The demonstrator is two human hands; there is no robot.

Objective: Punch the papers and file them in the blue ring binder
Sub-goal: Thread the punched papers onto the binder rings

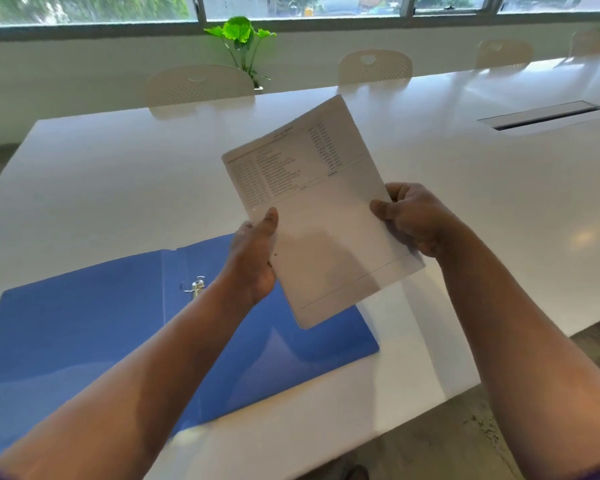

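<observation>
Both our left hand (255, 258) and right hand (411, 218) pinch the white printed paper sheets (321, 216) above the open blue plastic ring binder (84, 327); uneven edges could misalign punched holes.

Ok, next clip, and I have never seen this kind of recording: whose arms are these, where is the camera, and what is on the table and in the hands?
There is no machine here. A person wears a wide-angle camera on the head, looking forward and down, so the two bare arms reaching in from the bottom are the wearer's own.

The left hand and right hand hold a small stack of printed papers by its two side edges, lifted off the table and tilted. Each grip is a thumb on the front with the fingers behind.

On the white table lies a blue ring binder, opened flat, with its metal ring mechanism showing near the spine. No hole punch is in view, and I cannot tell whether the sheets are punched.

Behind the table stand pale chairs, a green plant and windows.
</observation>
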